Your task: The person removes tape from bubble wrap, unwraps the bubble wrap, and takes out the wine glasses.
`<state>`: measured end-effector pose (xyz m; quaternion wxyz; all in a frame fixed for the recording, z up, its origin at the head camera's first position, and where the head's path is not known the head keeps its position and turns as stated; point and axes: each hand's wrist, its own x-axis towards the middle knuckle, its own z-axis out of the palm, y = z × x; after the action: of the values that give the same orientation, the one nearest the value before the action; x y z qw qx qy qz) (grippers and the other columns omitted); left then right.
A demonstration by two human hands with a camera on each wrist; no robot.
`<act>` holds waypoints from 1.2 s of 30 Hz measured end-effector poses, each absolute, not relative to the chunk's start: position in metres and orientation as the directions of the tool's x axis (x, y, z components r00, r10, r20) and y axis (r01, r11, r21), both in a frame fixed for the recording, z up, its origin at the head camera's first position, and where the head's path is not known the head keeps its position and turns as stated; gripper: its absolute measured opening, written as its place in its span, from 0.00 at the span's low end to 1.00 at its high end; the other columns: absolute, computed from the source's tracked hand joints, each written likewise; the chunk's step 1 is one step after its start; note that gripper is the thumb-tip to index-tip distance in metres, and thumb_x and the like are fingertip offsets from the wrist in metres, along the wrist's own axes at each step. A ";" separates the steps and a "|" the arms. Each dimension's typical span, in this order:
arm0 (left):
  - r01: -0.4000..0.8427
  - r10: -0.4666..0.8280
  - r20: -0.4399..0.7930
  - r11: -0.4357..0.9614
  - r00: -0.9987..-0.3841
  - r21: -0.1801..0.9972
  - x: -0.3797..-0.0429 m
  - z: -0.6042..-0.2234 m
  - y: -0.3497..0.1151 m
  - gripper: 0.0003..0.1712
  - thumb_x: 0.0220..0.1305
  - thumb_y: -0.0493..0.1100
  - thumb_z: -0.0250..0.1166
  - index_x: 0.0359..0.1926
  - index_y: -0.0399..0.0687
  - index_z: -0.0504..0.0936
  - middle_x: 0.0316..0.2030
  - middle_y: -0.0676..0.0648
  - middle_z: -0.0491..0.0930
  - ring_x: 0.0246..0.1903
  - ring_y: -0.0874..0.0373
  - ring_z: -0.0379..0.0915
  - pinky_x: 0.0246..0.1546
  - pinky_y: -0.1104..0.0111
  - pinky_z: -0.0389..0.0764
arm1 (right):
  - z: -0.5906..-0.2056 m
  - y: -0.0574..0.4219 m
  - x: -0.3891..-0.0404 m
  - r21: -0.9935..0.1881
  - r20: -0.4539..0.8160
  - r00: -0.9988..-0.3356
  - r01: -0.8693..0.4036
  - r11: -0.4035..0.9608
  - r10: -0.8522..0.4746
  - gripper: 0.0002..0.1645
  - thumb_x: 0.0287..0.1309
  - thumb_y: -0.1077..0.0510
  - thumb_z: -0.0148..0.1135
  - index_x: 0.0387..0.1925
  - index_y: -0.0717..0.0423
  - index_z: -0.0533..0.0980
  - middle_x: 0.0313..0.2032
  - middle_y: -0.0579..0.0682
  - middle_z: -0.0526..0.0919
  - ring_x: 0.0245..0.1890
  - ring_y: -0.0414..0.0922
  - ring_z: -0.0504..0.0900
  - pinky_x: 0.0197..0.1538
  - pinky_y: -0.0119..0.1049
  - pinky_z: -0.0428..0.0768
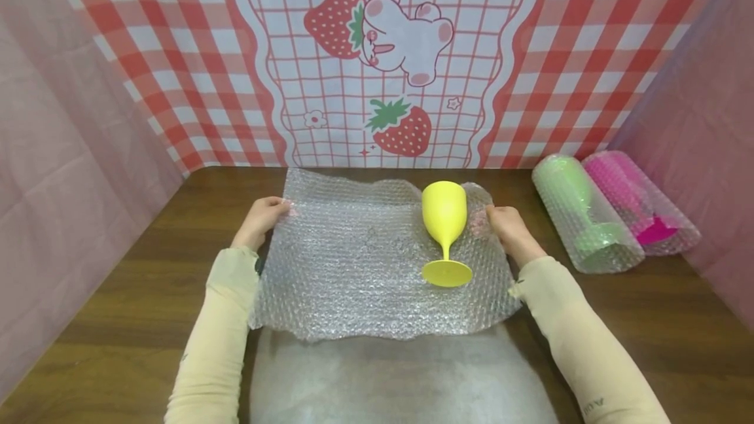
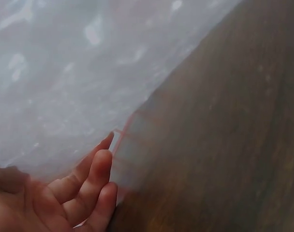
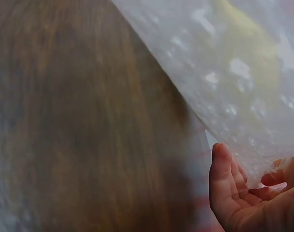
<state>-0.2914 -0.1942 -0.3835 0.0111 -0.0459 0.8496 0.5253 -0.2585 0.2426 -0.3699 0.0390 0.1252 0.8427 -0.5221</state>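
Note:
A sheet of clear bubble wrap (image 1: 353, 260) spreads between both hands in the head view. On its right part lies a yellow plastic goblet (image 1: 444, 214), bowl toward the back wall and round foot toward the person. My left hand (image 1: 263, 220) pinches the sheet's left edge; the left wrist view shows the fingers (image 2: 101, 166) at that edge. My right hand (image 1: 511, 231) pinches the right edge, close beside the goblet. Through the film in the right wrist view, the goblet shows as a yellow blur (image 3: 253, 53), and the fingers (image 3: 222, 169) curl at the sheet's border.
On the right of the brown wooden table (image 1: 129, 280) lie a green goblet (image 1: 574, 195) and a pink goblet (image 1: 624, 195), each rolled in bubble wrap. A grey surface (image 1: 400, 378) lies in front of the sheet. A checked strawberry cloth (image 1: 377, 129) hangs behind.

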 end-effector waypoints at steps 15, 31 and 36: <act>-0.064 -0.043 -0.050 0.443 -0.998 0.894 -0.291 -0.383 -0.195 0.19 0.63 0.41 0.52 0.46 0.27 0.72 0.36 0.46 0.73 0.32 0.62 0.64 0.33 0.74 0.68 | -0.370 0.245 -0.258 -0.867 -0.184 -0.965 0.248 0.433 0.186 0.29 0.63 0.55 0.37 0.52 0.78 0.67 0.36 0.56 0.71 0.24 0.37 0.69 0.27 0.27 0.73; -0.059 0.067 -0.094 0.407 -0.993 0.912 -0.283 -0.358 -0.205 0.21 0.63 0.38 0.50 0.50 0.22 0.68 0.33 0.44 0.74 0.25 0.64 0.70 0.38 0.66 0.77 | -0.367 0.248 -0.256 -0.921 -0.183 -0.965 0.236 0.311 0.189 0.19 0.61 0.58 0.41 0.41 0.71 0.71 0.17 0.40 0.68 0.17 0.32 0.69 0.23 0.25 0.73; -0.062 0.093 -0.125 0.504 -0.988 0.862 -0.282 -0.347 -0.209 0.19 0.63 0.37 0.49 0.48 0.22 0.68 0.26 0.48 0.75 0.23 0.64 0.72 0.33 0.69 0.78 | -0.368 0.250 -0.256 -0.908 -0.192 -0.961 0.251 0.335 0.200 0.11 0.58 0.59 0.42 0.28 0.61 0.69 0.15 0.40 0.66 0.15 0.33 0.65 0.20 0.27 0.69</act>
<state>-0.2818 -0.2094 -0.3468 0.0778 0.0091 0.8636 0.4980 -0.2556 0.2505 -0.3680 0.0229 0.1382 0.8167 -0.5599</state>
